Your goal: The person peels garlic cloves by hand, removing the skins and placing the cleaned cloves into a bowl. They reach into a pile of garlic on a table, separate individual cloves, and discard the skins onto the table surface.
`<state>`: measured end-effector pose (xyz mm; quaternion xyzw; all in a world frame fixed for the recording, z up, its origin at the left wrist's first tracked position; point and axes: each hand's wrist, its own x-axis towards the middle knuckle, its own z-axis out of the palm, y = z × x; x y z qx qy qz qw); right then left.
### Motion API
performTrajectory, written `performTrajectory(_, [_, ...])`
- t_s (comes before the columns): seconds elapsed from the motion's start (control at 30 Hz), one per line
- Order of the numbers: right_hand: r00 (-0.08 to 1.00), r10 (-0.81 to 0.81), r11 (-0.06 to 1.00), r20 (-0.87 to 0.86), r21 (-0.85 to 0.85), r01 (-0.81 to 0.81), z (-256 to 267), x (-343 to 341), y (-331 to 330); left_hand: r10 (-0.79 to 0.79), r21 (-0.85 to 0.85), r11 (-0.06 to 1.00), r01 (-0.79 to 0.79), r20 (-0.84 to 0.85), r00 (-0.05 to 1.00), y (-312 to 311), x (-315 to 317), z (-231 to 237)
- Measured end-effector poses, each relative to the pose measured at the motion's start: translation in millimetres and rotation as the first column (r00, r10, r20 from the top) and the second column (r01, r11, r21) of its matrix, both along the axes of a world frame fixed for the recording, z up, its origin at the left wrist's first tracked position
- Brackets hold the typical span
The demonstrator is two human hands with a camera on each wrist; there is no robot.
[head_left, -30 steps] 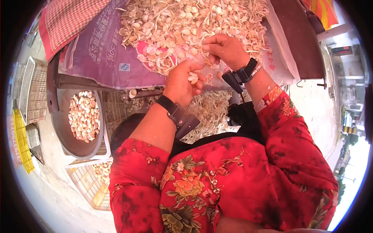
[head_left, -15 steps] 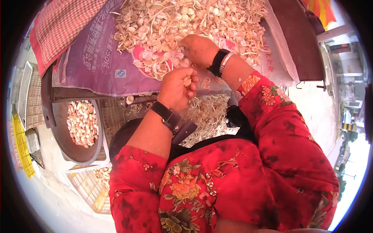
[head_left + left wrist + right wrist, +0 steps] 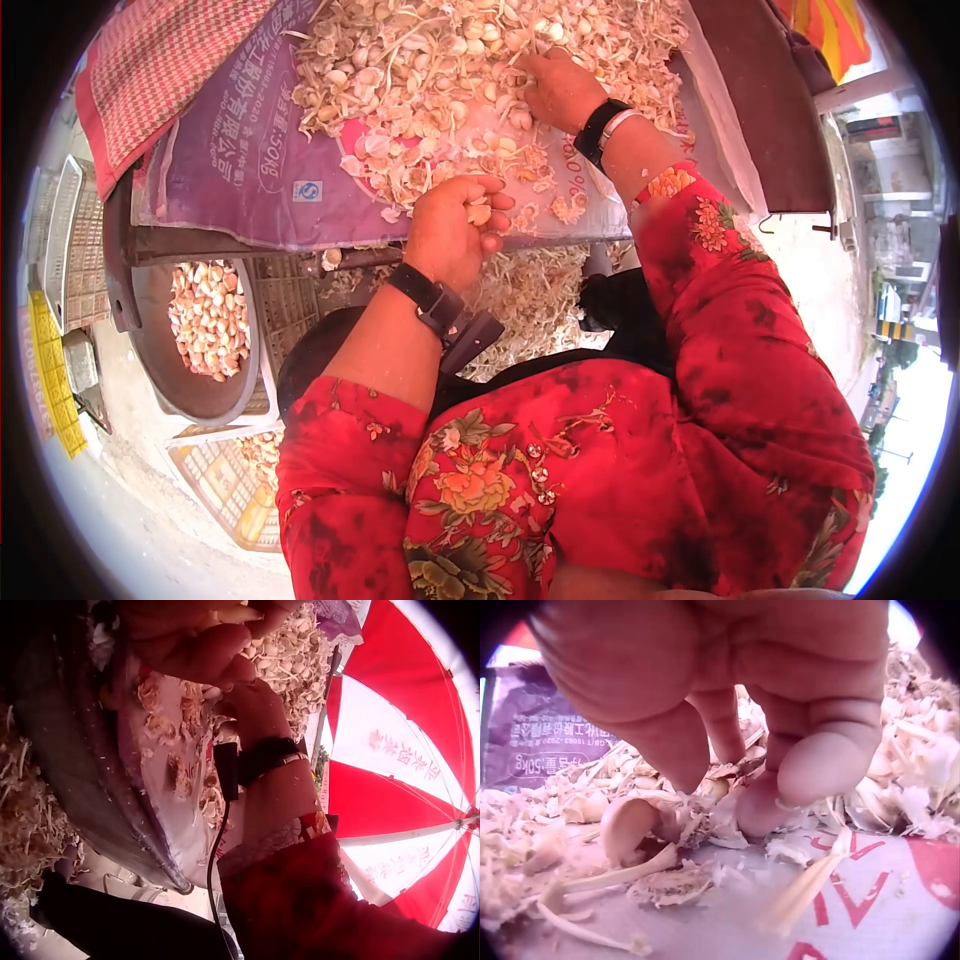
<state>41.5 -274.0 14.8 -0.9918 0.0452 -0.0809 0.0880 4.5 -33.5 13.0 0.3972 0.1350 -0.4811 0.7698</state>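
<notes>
My left hand (image 3: 447, 232) is palm up at the table's near edge, its fingers curled round peeled garlic cloves (image 3: 479, 212). In the left wrist view, a pale clove (image 3: 234, 614) shows between its fingers. My right hand (image 3: 563, 92) reaches into the garlic pile (image 3: 430, 70), a heap of cloves, dry stalks and papery skins. Seen from the right wrist, its thumb and fingers (image 3: 821, 771) stand apart, tips down among the loose skins (image 3: 705, 817). A curved piece of garlic (image 3: 626, 829) lies beside the thumb.
A purple printed sack (image 3: 240, 170) covers the table under the pile. A checked cloth (image 3: 165, 75) drapes over the left corner. Below left stand a bowl of cloves (image 3: 150, 330) and plastic crates (image 3: 215, 485). Husks (image 3: 535, 290) are heaped below the table edge.
My right hand moved left to the skins near the left hand, then away to the right and farther into the pile. The left hand turned slightly and still holds its cloves.
</notes>
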Motion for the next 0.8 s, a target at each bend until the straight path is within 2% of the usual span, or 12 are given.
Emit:
performTrajectory(0.17, [0.990,0.123,0.986,-0.069,0.126,-0.113,-13,-10,25,0.015,-0.001,1.000,-0.015,-0.008,1.000,-4,1,-3])
performTrajectory(0.2, [0.981,0.163,0.986,-0.106,0.064,-0.157,-8,-19,31,0.009,0.011,1.000,-0.009,-0.013,1.000,-5,1,-4])
performTrajectory(0.3, [0.937,0.343,0.928,0.059,0.134,-0.348,-28,-34,19,0.008,0.023,1.000,-0.007,-0.016,1.000,-6,2,-5])
performTrajectory(0.33, [0.970,0.244,0.939,0.014,0.246,-0.240,-24,-42,17,0.010,0.011,1.000,-0.009,-0.012,1.000,-5,2,-5])
performTrajectory(0.43, [0.991,0.111,0.909,-0.071,0.411,-0.072,-22,-54,0,-0.004,0.008,1.000,0.004,0.015,1.000,-5,0,-3])
performTrajectory(0.47, [0.991,0.102,0.940,-0.091,0.333,-0.067,-16,-56,-9,-0.010,0.013,1.000,0.009,0.026,1.000,-5,0,-2])
performTrajectory(0.53, [0.990,0.075,0.997,-0.118,0.033,-0.071,0,-60,-12,-0.038,-0.003,0.999,0.038,0.024,0.999,-4,1,-6])
performTrajectory(0.57, [0.990,0.063,0.990,-0.126,-0.121,-0.078,9,-59,-10,-0.048,-0.010,0.999,0.048,0.024,0.999,-3,3,-7])
performTrajectory(0.6, [0.994,0.034,0.984,-0.108,-0.168,-0.052,26,-59,1,-0.048,-0.007,0.999,0.048,0.040,0.998,-3,4,-7])
performTrajectory(0.7, [0.988,0.146,0.989,0.053,-0.035,-0.144,25,-33,6,-0.054,-0.005,0.998,0.055,0.072,0.996,-3,1,-3])
performTrajectory(0.73, [0.983,0.171,0.984,0.059,0.041,-0.174,23,-22,11,-0.055,-0.009,0.998,0.056,0.073,0.996,-3,1,-3])
performTrajectory(0.8, [0.981,0.189,0.981,0.036,0.030,-0.190,14,-2,22,-0.053,-0.011,0.998,0.054,0.076,0.996,-2,1,-3])
